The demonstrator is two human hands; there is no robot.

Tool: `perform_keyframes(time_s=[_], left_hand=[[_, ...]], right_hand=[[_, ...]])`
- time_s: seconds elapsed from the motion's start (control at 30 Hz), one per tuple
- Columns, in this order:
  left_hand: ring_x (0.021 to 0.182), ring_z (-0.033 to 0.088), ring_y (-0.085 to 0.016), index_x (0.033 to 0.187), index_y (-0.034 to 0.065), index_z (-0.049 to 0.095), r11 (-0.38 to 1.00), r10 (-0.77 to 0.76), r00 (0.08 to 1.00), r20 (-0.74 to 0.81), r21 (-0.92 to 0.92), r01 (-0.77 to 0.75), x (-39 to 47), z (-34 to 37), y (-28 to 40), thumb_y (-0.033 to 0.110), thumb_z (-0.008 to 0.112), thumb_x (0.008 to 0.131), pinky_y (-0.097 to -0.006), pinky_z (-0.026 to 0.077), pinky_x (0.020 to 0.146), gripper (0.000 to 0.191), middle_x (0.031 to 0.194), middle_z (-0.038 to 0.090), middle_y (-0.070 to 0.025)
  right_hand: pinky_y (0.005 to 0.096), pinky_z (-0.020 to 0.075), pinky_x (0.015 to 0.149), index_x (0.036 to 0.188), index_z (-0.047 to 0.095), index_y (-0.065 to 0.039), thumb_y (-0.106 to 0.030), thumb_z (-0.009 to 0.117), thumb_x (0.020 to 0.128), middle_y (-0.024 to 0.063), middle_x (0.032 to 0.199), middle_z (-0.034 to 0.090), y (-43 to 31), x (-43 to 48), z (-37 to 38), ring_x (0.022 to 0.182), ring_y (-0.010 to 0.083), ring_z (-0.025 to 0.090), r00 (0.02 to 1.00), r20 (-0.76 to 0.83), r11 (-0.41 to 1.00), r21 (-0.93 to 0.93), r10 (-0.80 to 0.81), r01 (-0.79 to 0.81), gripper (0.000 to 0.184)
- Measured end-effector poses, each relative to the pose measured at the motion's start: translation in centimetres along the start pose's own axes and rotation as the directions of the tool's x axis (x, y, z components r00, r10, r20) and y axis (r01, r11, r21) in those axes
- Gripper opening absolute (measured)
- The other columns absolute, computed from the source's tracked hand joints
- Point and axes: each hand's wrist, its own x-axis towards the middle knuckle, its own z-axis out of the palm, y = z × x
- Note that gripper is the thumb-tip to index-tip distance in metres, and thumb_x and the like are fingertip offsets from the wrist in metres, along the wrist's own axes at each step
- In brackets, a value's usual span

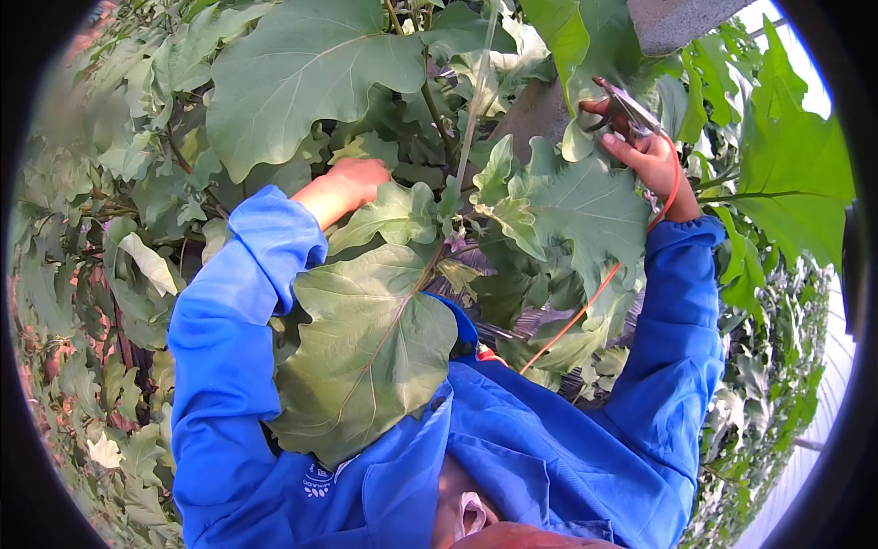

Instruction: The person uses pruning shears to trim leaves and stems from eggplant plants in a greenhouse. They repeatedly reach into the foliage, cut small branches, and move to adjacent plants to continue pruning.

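My left hand (357,180) reaches in among eggplant leaves, its back towards me. Its fingers bend down out of sight, so what they touch is hidden. Up on the right, my right hand (645,161) holds small metal pruning snips (634,113), which point up and to the left. An orange cord (583,309) runs past my right wrist down to my waist. Between my arms stands an eggplant stem (429,267) with a purple flower (455,240). One broad eggplant leaf (370,343) covers part of my chest.
A pale support string (478,96) rises through the plant. Behind the leaves at upper right is a grey, concrete-like surface (675,24). Dark plastic film (494,326) shows below the foliage. Dense plants (89,288) fill the left, and whitish greenhouse sheeting (816,384) runs along the right.
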Motion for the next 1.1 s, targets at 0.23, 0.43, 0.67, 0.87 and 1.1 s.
perform_keyframes(time_s=[0.23,0.43,0.67,0.87,1.1], left_hand=[[0.097,0.053,-0.015,0.138,0.015,0.056,0.548,0.523,0.73,-0.44,0.829,0.107,4.1,-5.7,3.2,0.024,0.058,0.086,-0.0343,0.042,0.079,0.053,0.136,0.05,0.0022],[0.088,0.053,-0.017,0.086,0.0169,0.073,0.482,0.379,0.855,-0.354,0.864,0.145,7.4,-8.1,4.2,0.023,0.058,0.085,-0.0338,0.038,0.079,0.017,0.088,0.057,0.0012],[0.09,0.064,-0.021,0.091,0.0054,0.069,0.911,-0.127,0.635,-0.762,-0.342,-0.229,5.2,-10.0,5.4,0.014,0.064,0.085,-0.0355,0.049,0.082,0.012,0.083,0.063,-0.007],[0.112,0.064,-0.019,0.107,0.0033,0.061,0.337,-0.201,0.76,-0.618,-0.772,-0.538,3.7,-7.4,3.2,0.01,0.053,0.099,-0.0314,0.046,0.099,0.013,0.112,0.067,-0.0074],[0.067,0.047,-0.011,0.11,0.0076,0.053,-0.352,-0.523,0.822,-0.225,-0.821,-0.449,2.8,-5.6,-1.8,0.012,0.054,0.099,-0.028,0.045,0.061,0.011,0.086,0.051,-0.0025]], right_hand=[[0.0479,0.0405,0.099,0.13,0.055,-0.004,-0.021,0.077,0.079,0.0146,0.109,0.067,5.2,0.5,-0.8,0.1,0.0309,0.062,0.985,-0.109,0.845,-0.507,0.133,-0.17,0.058],[0.0549,0.0309,0.111,0.127,0.055,-0.004,-0.024,0.077,0.077,0.0185,0.125,0.061,6.1,-1.8,-1.6,0.127,0.0362,0.052,0.962,-0.03,0.634,-0.757,-0.272,0.155,0.058],[0.0371,0.0411,0.103,0.128,0.053,-0.003,-0.013,0.074,0.085,0.0112,0.136,0.05,7.6,-5.4,2.0,0.122,0.0243,0.05,0.666,-0.657,0.923,-0.361,-0.354,0.134,0.049],[0.0427,0.0485,0.101,0.132,0.051,-0.003,-0.023,0.065,0.09,0.0103,0.129,0.057,10.5,-7.3,0.7,0.12,0.023,0.057,0.926,-0.363,0.631,0.744,0.105,0.22,0.048],[0.0476,0.0392,0.113,0.136,0.049,-0.004,-0.009,0.054,0.095,0.0146,0.146,0.049,12.1,-2.6,-1.0,0.126,0.0315,0.055,0.71,-0.701,0.551,0.569,-0.063,0.611,0.042]])
